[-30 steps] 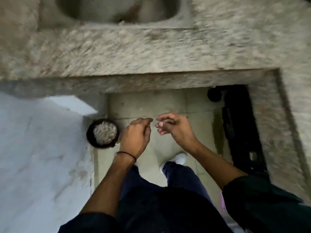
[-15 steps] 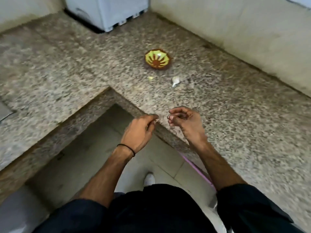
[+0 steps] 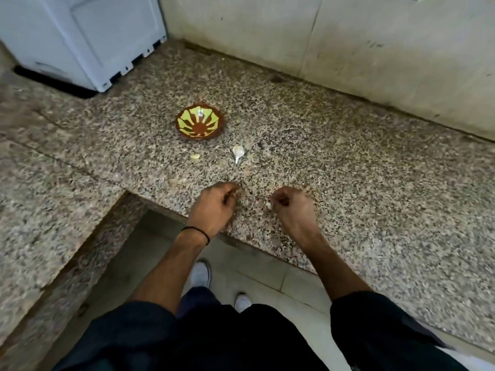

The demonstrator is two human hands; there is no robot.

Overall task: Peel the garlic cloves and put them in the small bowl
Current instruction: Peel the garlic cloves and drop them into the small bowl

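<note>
Both hands hang over the near strip of the granite surface [image 3: 375, 183], just past its front edge, which runs on a slant from centre left down to the lower right of the frame. The left hand [image 3: 214, 207] has its fingers curled in toward the thumb; blur hides whether anything sits between them, so I cannot tell if it holds something. The right hand [image 3: 290, 207] is curled too, and a small pale piece [image 3: 268, 204] shows pinched at its fingertips. Whether that is clove or skin I cannot tell. The two hands are apart, with bare granite between them.

Above them in the frame lie two cloves: an unpeeled white clove [image 3: 237, 152] with its tail pointing down, and to its left a small yellowish peeled clove [image 3: 195, 157]. Neither touches the other. Just above these stands the small bowl [image 3: 199, 123] — brown with a green rayed pattern — well back from the front edge.

The surface turns a corner at centre left, where a second stretch runs down the left side. Open granite spreads wide to the right of the bowl, up to the wall [image 3: 348, 49]. A white appliance [image 3: 80, 36] fills the upper left corner. Below the edge, the tiled floor [image 3: 267, 285] and pale shoes [image 3: 201, 273] show.
</note>
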